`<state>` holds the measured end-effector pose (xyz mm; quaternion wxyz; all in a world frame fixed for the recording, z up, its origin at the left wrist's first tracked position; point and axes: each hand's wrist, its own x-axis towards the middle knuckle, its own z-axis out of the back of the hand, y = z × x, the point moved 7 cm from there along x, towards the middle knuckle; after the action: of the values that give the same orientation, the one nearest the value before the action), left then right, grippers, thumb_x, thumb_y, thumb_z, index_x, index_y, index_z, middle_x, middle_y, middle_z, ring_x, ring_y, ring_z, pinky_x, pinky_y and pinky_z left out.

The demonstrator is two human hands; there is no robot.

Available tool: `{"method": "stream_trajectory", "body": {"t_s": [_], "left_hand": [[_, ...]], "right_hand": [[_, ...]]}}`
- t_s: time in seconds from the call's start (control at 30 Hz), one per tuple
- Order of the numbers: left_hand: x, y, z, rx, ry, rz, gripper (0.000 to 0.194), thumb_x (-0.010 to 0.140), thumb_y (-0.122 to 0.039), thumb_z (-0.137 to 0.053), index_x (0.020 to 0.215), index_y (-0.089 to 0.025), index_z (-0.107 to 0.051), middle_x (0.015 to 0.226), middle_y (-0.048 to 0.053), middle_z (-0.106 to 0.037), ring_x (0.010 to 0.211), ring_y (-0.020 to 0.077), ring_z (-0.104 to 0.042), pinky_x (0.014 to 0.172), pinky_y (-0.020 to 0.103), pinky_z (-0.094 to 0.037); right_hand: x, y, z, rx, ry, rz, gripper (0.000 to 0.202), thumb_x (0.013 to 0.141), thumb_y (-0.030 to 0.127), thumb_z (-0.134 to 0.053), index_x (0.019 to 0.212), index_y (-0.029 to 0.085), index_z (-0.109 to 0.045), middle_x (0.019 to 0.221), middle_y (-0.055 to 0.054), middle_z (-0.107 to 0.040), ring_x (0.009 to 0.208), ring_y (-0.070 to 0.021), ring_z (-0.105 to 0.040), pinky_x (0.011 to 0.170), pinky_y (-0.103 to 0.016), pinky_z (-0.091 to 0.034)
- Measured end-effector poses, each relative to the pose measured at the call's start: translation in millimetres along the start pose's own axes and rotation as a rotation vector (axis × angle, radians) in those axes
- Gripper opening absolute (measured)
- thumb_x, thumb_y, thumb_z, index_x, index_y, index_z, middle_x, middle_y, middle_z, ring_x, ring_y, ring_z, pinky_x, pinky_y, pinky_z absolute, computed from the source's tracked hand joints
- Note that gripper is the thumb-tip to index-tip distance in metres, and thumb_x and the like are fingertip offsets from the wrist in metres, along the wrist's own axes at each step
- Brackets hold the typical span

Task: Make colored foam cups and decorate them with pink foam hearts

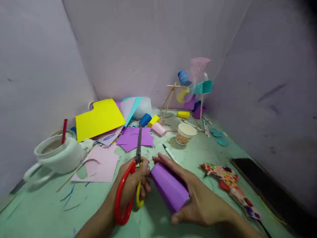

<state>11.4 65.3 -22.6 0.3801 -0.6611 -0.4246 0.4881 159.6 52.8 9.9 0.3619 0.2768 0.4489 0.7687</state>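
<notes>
A pair of scissors [125, 195] with red and yellow handles is gripped in my left hand [135, 180], its blades pointing away from me. The fingers of that hand come close to the narrow end of a purple paper cup [169, 188]. My right hand [195, 191] wraps around the cup, fingers along its far side and thumb near its wide end. The cup lies tilted in the grip. Just beyond my hands are a white marker [170, 153] with a dark tip and a cut sheet of purple paper [135, 138].
At left stand a white teapot-like mug [59, 155], pink paper [101, 167] and a yellow sheet [99, 120]. A paper cup [185, 133], small coloured cups and a stick frame [169, 99] are farther back. On the right lie patterned cloth [231, 185] and a dark phone-like slab [262, 185].
</notes>
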Motion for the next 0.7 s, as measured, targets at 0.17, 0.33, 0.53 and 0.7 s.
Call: {"method": "stream_trajectory", "body": {"t_s": [0.17,0.33,0.53,0.7], "left_hand": [[-2,-1,-9.1,-0.104,0.031,-0.032,0.037,0.075,-0.042,-0.067,0.100,-0.019,-0.052,0.048,-0.006,-0.053,0.041,0.0088,-0.048,0.040,0.018,-0.038],[6,8,-12.5,-0.345,0.087,-0.022,0.039,0.075,-0.035,-0.069,0.106,-0.020,-0.051,0.053,-0.005,-0.057,0.048,0.0105,-0.053,0.045,0.020,-0.041],[8,8,-17.8,-0.270,0.084,-0.033,0.041,0.077,-0.041,-0.065,0.107,-0.017,-0.051,0.052,-0.004,-0.057,0.045,0.0121,-0.053,0.044,0.021,-0.041],[-2,-21,2.6,0.351,-0.128,-0.251,0.035,0.082,-0.048,-0.054,0.102,-0.019,-0.053,0.060,-0.003,-0.058,0.048,0.0126,-0.053,0.043,0.022,-0.040]], "right_hand": [[4,5,-7,0.070,-0.016,0.065,0.114,0.052,0.037,-0.086,0.146,0.025,-0.023,0.150,-0.010,-0.031,0.136,-0.0330,-0.030,0.112,-0.050,-0.018],[6,-4,-3,0.278,-0.181,0.026,0.113,0.044,0.047,-0.087,0.142,0.026,-0.035,0.144,-0.013,-0.041,0.132,-0.0360,-0.036,0.109,-0.052,-0.023],[8,-7,-2,0.465,-0.204,0.000,0.100,0.045,0.060,-0.081,0.133,0.027,-0.048,0.137,-0.013,-0.050,0.126,-0.0378,-0.043,0.105,-0.053,-0.028],[6,-18,11,0.612,-0.330,-0.061,0.093,0.043,0.057,-0.084,0.127,0.027,-0.054,0.134,-0.011,-0.050,0.117,-0.0383,-0.049,0.099,-0.053,-0.035]]}}
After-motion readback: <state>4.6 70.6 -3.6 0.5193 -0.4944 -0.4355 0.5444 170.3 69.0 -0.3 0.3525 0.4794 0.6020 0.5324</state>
